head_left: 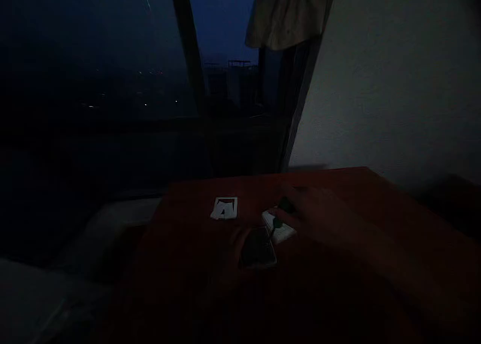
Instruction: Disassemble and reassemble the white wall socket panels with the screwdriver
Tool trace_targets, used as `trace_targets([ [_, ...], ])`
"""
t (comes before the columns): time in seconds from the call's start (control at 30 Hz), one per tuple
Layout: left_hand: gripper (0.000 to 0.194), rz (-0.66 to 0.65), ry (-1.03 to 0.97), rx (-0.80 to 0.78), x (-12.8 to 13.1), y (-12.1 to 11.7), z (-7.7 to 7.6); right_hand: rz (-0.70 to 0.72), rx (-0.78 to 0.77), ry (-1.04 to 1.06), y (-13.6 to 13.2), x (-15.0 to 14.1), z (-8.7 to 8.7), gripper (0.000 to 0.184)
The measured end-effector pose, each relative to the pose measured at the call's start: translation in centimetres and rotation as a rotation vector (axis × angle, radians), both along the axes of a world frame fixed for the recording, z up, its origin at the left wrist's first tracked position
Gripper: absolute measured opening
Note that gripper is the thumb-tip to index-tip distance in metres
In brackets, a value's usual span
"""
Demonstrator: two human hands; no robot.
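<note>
- Head cam, v. dim; ref = dark square [257,247] on red table [376,193].
- Left hand [235,243]: at square's left edge, fingers bent, slightly apart; can't tell if thumb pinches it.
- Right hand [319,211]: far right of square, thumb + fingers closed on green tool [286,204], prob. a handled one; thin end pts at square's right edge.
- White block [283,232]: just right of square, under tool.
- White-framed piece [225,208]: beyond square, to left.
- Technique, imo: brace square flat w/ left, fingertips clear of tip; low angle, light press., small moves. More light wd help, edge hard to see.
</note>
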State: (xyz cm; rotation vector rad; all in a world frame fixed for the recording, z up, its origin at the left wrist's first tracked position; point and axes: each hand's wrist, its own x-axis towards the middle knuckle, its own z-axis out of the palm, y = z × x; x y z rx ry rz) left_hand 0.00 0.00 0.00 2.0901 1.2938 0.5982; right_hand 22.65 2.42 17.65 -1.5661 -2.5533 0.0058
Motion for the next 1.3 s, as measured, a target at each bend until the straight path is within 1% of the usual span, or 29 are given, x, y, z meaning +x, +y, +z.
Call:
trace_targets([
  [0.03, 0.078, 0.003, -0.013, 0.0, 0.0, -0.2, 0.0, 0.04, -0.026, 0.044, -0.1, 0.2, 0.0, 0.031],
  [0.1, 0.077, 0.006, -0.033, -0.004, 0.1, -0.4, 0.1, 0.117, -0.073, 0.122, -0.3, 0.7, 0.0, 0.031],
  [0.2, 0.078, 0.004, -0.049, -0.028, 0.1, -0.5, 0.4, 0.237, -0.142, 0.229, -0.6, 0.9, 0.0, 0.046],
  [0.23, 0.078, 0.005, -0.052, -0.034, 0.2, -0.5, 0.5, 0.253, -0.148, 0.239, -0.6, 0.8, 0.0, 0.048],
  [0.3, 0.078, 0.008, -0.056, -0.04, 0.1, -0.5, 0.5, 0.197, -0.104, 0.184, -0.6, 0.5, 0.1, 0.039],
  [0.37, 0.077, 0.012, -0.056, -0.036, 0.1, -0.5, 0.4, 0.077, -0.022, 0.086, -0.6, 0.2, 0.1, 0.029],
  [0.43, 0.077, 0.017, -0.049, -0.03, 0.0, -0.4, 0.1, 0.012, 0.021, 0.032, -0.5, 0.1, 0.2, 0.026],
  [0.5, 0.078, 0.017, -0.044, -0.031, -0.1, -0.4, -0.2, 0.033, 0.001, 0.041, -0.6, 0.2, 0.4, 0.024],
  [0.57, 0.079, 0.022, -0.035, -0.042, 0.0, -0.4, -0.2, 0.089, -0.038, 0.063, -0.7, 0.3, 0.5, 0.028],
  [0.63, 0.079, 0.027, -0.034, -0.047, 0.0, -0.4, 0.0, 0.117, -0.061, 0.069, -0.8, 0.5, 0.6, 0.032],
  [0.67, 0.079, 0.026, -0.039, -0.047, 0.1, -0.5, 0.1, 0.107, -0.056, 0.061, -0.8, 0.5, 0.5, 0.031],
  [0.77, 0.077, 0.013, -0.06, -0.042, 0.1, -0.6, 0.6, 0.02, 0.005, 0.022, -0.6, 0.5, 0.2, 0.029],
  [0.83, 0.076, 0.02, -0.059, -0.029, 0.1, -0.6, 0.7, 0.011, 0.019, 0.036, -0.4, 0.5, -0.1, 0.029],
  [0.9, 0.076, 0.027, -0.05, -0.025, 0.1, -0.5, 0.5, 0.066, -0.017, 0.106, -0.2, 0.6, -0.1, 0.024],
  [0.97, 0.079, 0.032, -0.038, -0.032, 0.1, -0.5, 0.3, 0.173, -0.084, 0.199, -0.3, 0.9, 0.1, 0.019],
  [1.03, 0.081, 0.03, -0.026, -0.048, 0.1, -0.5, 0.3, 0.272, -0.148, 0.298, -0.5, 1.5, 0.2, 0.021],
  [1.07, 0.081, 0.03, -0.019, -0.059, 0.0, -0.5, 0.3, 0.289, -0.171, 0.345, -0.5, 2.0, 0.1, 0.023],
  [1.1, 0.081, 0.032, -0.01, -0.071, 0.0, -0.5, 0.4, 0.275, -0.186, 0.396, -0.6, 2.6, -0.2, 0.024],
  [1.17, 0.08, 0.042, 0.018, -0.085, -0.2, -0.6, 0.6, 0.163, -0.189, 0.516, -0.7, 4.1, -1.5, 0.023],
  [1.23, 0.083, 0.04, 0.054, -0.085, -0.3, -0.7, 1.1, 0.058, -0.197, 0.675, -0.9, 5.8, -3.6, 0.019],
  [1.27, 0.084, 0.03, 0.068, -0.074, -0.3, -0.7, 1.4, -0.013, -0.215, 0.748, -1.1, 6.6, -5.0, 0.018],
  [1.3, 0.084, 0.015, 0.08, -0.053, -0.2, -0.6, 1.8, -0.115, -0.213, 0.833, -1.4, 7.3, -6.3, 0.018],
])
